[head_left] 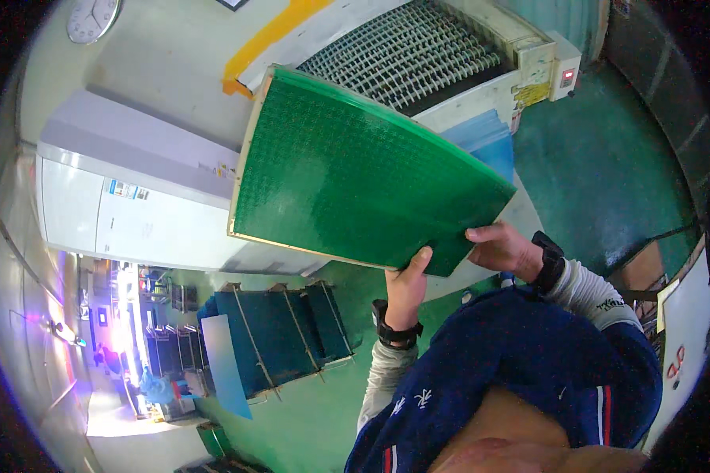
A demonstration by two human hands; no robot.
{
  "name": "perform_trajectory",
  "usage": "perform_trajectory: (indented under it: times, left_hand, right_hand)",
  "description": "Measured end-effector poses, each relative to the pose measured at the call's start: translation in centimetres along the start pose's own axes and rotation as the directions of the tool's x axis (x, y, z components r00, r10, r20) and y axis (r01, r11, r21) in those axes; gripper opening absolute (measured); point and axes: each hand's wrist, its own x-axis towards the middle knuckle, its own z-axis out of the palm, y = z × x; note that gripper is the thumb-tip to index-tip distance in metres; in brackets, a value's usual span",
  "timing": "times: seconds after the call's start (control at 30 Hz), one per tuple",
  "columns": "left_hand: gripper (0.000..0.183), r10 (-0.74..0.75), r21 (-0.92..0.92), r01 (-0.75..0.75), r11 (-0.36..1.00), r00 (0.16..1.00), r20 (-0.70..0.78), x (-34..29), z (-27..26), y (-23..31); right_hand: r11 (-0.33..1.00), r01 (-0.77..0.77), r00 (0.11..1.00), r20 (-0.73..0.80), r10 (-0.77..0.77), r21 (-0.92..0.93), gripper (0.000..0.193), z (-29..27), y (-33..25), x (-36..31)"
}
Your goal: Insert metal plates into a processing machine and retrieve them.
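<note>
A large green circuit board panel (355,173) with copper-coloured edges is held up in front of me, tilted. At its near edge my left hand (406,290) is closed, the thumb lying on the upper face. My right hand (503,251) grips the near right corner, its thumb also on top. The fingers of both hands are partly hidden under the panel. The panel's far side overlaps the view of a roller conveyor (406,59). Blue sheets (481,142) lie beside the conveyor, partly covered by the panel.
A long white machine (150,209) stands on the left. Dark racks (268,339) stand on the green floor at lower left, with a light blue sheet (227,366) by them. A control box (566,71) with a red display is at the conveyor's right end. Another person (158,386) is far left.
</note>
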Motion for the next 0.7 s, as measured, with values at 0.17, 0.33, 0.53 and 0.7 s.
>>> perform_trajectory:
  times: [0.17, 0.33, 0.53, 0.7]
  left_hand:
    - [0.040, -0.024, 0.191, 0.031, 0.981, 0.999, -0.041, -0.3, 0.3, 0.0]
    - [0.040, -0.014, 0.144, 0.019, 0.989, 0.999, -0.040, -0.5, 0.9, -0.4]
    - [0.025, -0.016, 0.132, 0.023, 0.991, 0.998, -0.055, -0.8, 1.4, -0.6]
    - [0.025, -0.027, 0.090, 0.034, 0.995, 0.997, -0.073, -0.9, 1.4, -1.1]
  right_hand:
    - [1.000, 0.024, 1.000, 0.006, -0.024, 0.016, 0.051, 0.1, -0.1, -0.5]
    - [0.999, 0.027, 0.999, 0.018, -0.027, 0.025, 0.052, -0.2, -0.1, -0.8]
    - [0.999, 0.003, 1.000, -0.030, -0.002, 0.033, 0.053, -0.7, -0.2, -1.3]
    - [1.000, 0.026, 1.000, -0.015, -0.026, 0.002, 0.052, -0.5, -0.3, -1.3]
